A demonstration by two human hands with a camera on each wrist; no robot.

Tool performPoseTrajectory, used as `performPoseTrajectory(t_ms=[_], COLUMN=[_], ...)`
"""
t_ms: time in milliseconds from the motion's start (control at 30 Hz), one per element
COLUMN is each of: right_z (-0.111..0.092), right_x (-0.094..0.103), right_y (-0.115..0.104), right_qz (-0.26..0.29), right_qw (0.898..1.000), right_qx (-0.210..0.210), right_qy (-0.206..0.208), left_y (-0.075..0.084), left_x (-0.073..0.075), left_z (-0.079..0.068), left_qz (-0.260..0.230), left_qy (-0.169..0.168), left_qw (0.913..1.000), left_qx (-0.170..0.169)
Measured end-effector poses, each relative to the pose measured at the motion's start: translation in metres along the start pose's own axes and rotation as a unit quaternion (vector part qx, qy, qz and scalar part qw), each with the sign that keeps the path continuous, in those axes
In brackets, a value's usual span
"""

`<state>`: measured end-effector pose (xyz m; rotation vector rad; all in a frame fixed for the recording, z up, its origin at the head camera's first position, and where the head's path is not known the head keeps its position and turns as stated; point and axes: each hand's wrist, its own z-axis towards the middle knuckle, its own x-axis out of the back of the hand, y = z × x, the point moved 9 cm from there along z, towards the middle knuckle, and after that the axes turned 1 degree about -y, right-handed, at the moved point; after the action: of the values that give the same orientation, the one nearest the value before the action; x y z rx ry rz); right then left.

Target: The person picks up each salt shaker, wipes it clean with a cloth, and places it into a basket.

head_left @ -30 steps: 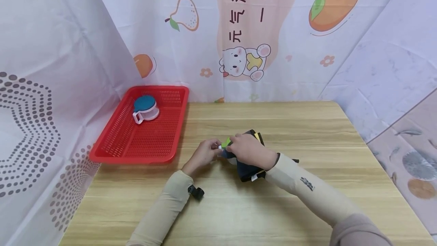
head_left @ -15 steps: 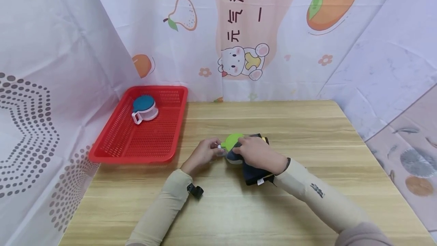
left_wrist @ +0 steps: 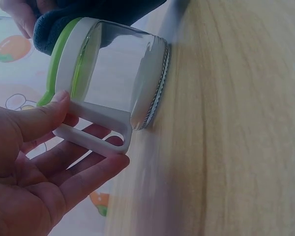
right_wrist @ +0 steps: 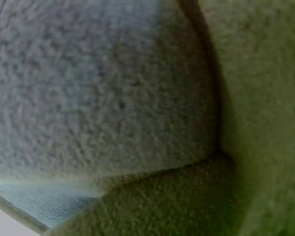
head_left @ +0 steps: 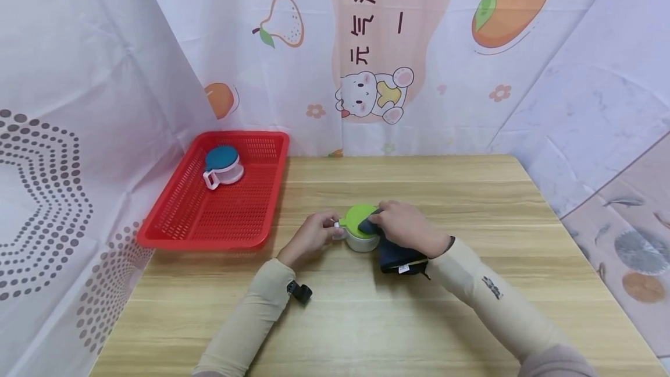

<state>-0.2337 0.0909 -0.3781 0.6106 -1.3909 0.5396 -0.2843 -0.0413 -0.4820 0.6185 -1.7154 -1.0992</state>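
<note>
A clear glass seasoning jar (head_left: 362, 242) with a green lid (head_left: 357, 218) and a white collar stands upright on the wooden table. My left hand (head_left: 313, 234) holds its white handle (left_wrist: 96, 120), thumb on the upper end and fingers along the far side, as the left wrist view shows. In my right hand (head_left: 410, 227) is a dark navy cloth (head_left: 396, 256), bunched under the fingertips and pressed on the right part of the lid. The rest of the cloth hangs down beside the jar. Cloth fabric (right_wrist: 98, 98) fills most of the right wrist view.
A red plastic basket (head_left: 204, 245) stands at the table's back left. Inside it sits a similar jar (head_left: 222, 162) with a blue lid and white handle. A printed curtain (head_left: 293, 86) hangs behind the wooden table (head_left: 356, 330).
My right hand has moved right with the cloth, off most of the lid, so the green lid and jar body now show. My left hand keeps its hold on the handle.
</note>
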Motion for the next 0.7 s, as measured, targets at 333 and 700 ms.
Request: performPoseTrajectory(t_ms=[333, 700], right_z=[0.012, 0.033], right_x=[-0.006, -0.008], right_y=[0.020, 0.026], right_qz=[0.077, 0.075], right_qw=[0.996, 0.993], right_qx=[-0.031, -0.047], right_qy=[-0.030, -0.072], left_y=[0.003, 0.003], left_x=[0.001, 0.002], left_z=[-0.001, -0.001], left_qz=[0.005, 0.012], left_qy=[0.001, 0.008], left_qw=[0.9999, 0.9998], left_qx=[-0.008, -0.016])
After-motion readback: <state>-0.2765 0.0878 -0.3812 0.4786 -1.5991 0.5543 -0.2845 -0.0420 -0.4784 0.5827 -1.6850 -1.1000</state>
